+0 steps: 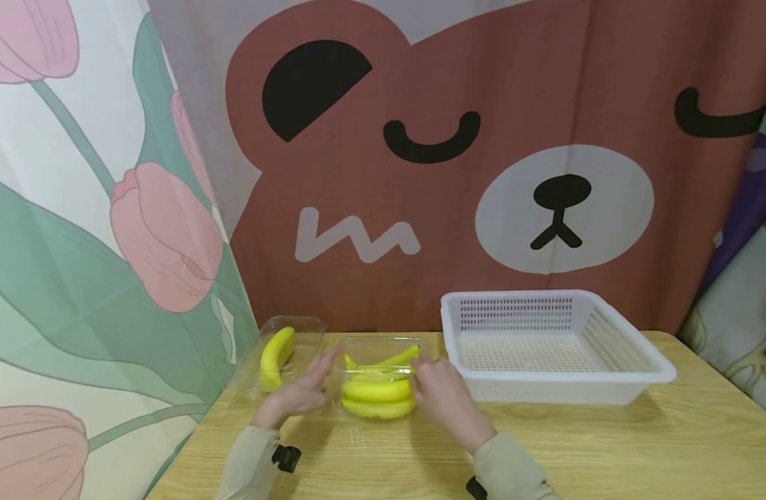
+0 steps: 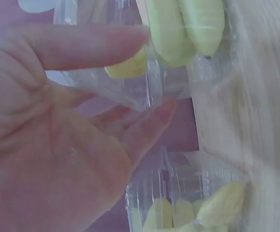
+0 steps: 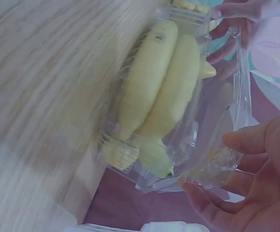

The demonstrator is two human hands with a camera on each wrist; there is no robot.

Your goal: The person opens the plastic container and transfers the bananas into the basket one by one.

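Several yellow bananas [image 1: 379, 394] lie in a clear plastic clamshell container [image 3: 190, 19] in the middle of the table. Its clear lid [image 3: 243, 92] stands raised at the back. On the left side, my left hand [image 1: 301, 392] pinches the lid between the thumb in front and the fingers behind. Over on the right, my right hand [image 1: 442, 396] holds the lid's other end, thumb on one face and fingertips on the other. In the right wrist view, two long bananas [image 3: 149, 79] lie side by side in the container, with smaller yellow pieces near its end.
Left of the hands stands a second clear container [image 1: 304, 326] with a banana [image 1: 275, 357] in it. A white perforated plastic basket [image 1: 545, 391] stands at the right. Behind the wooden table [image 1: 370, 469] hangs a curtain [image 1: 357, 292] with a bear print.
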